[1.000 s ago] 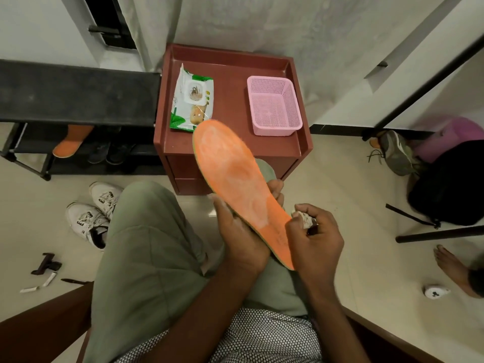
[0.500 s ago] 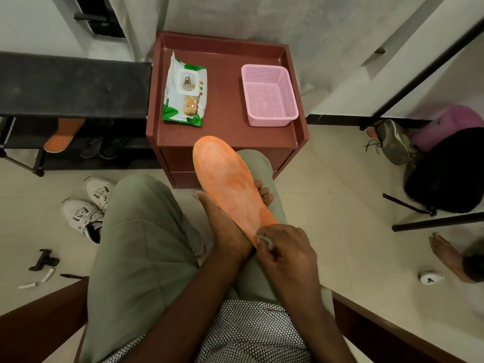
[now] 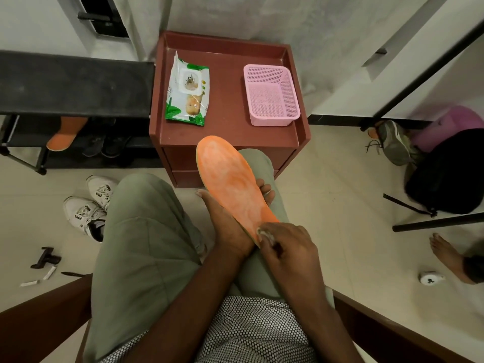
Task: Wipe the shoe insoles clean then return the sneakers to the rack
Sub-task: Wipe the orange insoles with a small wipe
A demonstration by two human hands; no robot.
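Note:
Over my lap, my left hand [image 3: 228, 226] holds an orange insole [image 3: 230, 182] from underneath, thumb on its left edge and fingertips showing past its right edge. My right hand [image 3: 286, 248] pinches a small white wipe [image 3: 265, 235] and presses it on the insole's heel end. A second orange insole [image 3: 64, 134] lies on the lower shelf of the black shoe rack [image 3: 76, 85] at the left. Two white sneakers [image 3: 90, 205] stand on the floor by my left knee.
A maroon cabinet [image 3: 227, 134] in front of my knees carries a pack of wet wipes [image 3: 187, 91] and a pink basket [image 3: 271, 95]. Dark shoes [image 3: 106, 146] sit under the rack. Another person's bare foot [image 3: 447, 255] and a black bag [image 3: 450, 171] are at the right.
The insole has come down and back toward my lap. My right hand moved from its right edge onto the heel end with the wipe.

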